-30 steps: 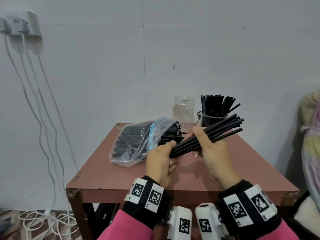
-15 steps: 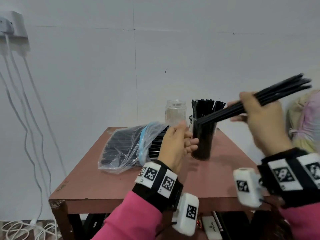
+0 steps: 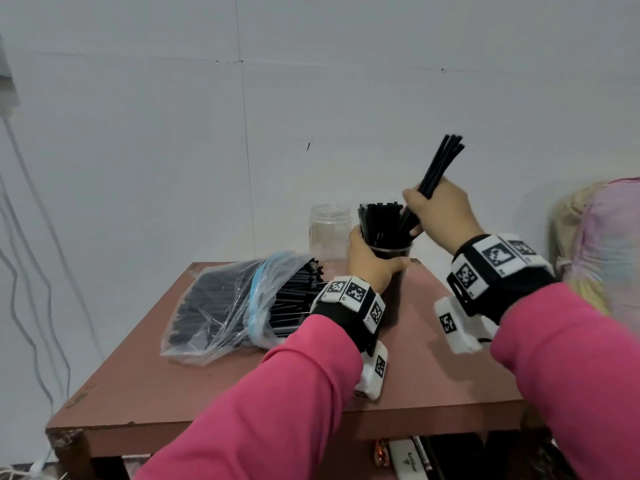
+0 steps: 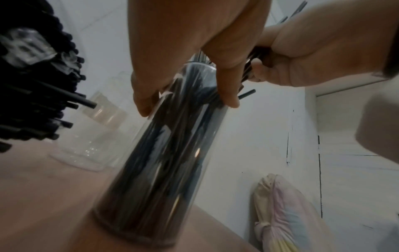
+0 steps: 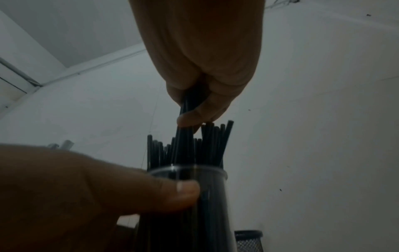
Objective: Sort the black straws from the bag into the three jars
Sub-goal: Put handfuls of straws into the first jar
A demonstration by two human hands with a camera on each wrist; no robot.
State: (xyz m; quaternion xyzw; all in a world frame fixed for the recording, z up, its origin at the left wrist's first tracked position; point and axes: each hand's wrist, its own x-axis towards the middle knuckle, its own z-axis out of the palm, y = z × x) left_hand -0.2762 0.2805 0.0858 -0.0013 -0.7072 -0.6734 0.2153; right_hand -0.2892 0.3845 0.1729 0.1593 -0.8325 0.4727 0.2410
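Head view: a bundle of black straws (image 3: 437, 168) is gripped in the curled fingers (image 3: 414, 202) of the right hand (image 3: 440, 216), tilted, with the lower ends entering the mouth of the tall clear jar (image 3: 389, 251), which is already packed with straws. The jar is steadied near its rim by the left hand (image 3: 372, 263), whose fingers and thumb are wrapped round the glass. In the left wrist view the same jar (image 4: 164, 162) is seen standing on the reddish surface (image 3: 221, 375), thumb and fingers pressed on opposite sides of the wall. An empty clear jar (image 3: 329, 233) stands just beside it on the left, and the clear plastic bag (image 3: 221, 306), many straws still inside and spilling from its open mouth, lies on the surface further left. A third jar cannot be picked out with certainty; a dark mesh container (image 5: 248, 240) is glimpsed low in the right wrist view.

The step in hand is judged to be feeding the bundle into the nearly full jar. It is best done with the bundle brought upright over a gap, lowered gently and released only once the ends are past the rim. Since little room is left, bending or spilled straws are a risk, and the empty jar may be the better target for later bundles
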